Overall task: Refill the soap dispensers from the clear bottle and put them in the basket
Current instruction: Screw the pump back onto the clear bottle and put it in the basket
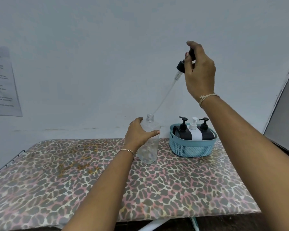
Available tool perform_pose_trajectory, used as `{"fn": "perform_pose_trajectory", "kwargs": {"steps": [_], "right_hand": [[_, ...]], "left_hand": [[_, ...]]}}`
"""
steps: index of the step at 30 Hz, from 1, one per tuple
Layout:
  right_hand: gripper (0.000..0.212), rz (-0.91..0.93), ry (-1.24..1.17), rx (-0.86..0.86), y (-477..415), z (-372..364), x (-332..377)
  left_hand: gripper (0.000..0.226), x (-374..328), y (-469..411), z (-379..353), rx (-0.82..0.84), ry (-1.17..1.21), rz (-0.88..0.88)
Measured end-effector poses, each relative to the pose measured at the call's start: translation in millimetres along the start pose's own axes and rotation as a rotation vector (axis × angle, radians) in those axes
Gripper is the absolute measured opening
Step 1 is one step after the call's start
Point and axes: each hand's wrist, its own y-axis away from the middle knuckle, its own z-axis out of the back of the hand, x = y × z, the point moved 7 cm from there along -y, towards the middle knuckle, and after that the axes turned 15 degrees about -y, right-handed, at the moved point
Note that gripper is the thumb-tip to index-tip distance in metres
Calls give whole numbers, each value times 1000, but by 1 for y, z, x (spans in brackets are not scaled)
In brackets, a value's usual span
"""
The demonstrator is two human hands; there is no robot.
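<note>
A clear square bottle (pixel 149 147) stands upright on the leopard-print table (pixel 73 172), its neck uncapped. My left hand (pixel 138 132) grips its upper part from the left. My right hand (pixel 198 70) is raised high above and to the right, holding a black pump head (pixel 181 65). The pump's clear tube (pixel 165 94) slants down, and its tip is just above the bottle's neck. A blue woven basket (pixel 193 146) sits to the right of the bottle. Inside stand two black dispensers (pixel 183 130) (pixel 206 130) with a white dispenser (pixel 194 130) between them.
A pale wall rises right behind the table, with a printed paper sheet (pixel 2 80) stuck at the left. A grey panel (pixel 285 114) leans at the far right. A wire rack edge (pixel 5 164) shows along the table's left side.
</note>
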Motion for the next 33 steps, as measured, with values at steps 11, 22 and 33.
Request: {"fn": "perform_pose_trajectory", "kwargs": {"steps": [11, 22, 33], "right_hand": [[33, -133, -50, 143, 22, -39, -17], [35, -536, -307, 139, 78, -78, -53], [21, -672, -405, 152, 115, -101, -74]], "left_hand": [[95, 0, 4, 3, -28, -91, -1], [91, 9, 7, 3, -68, -53, 22], [90, 14, 6, 0, -87, -11, 36]]}}
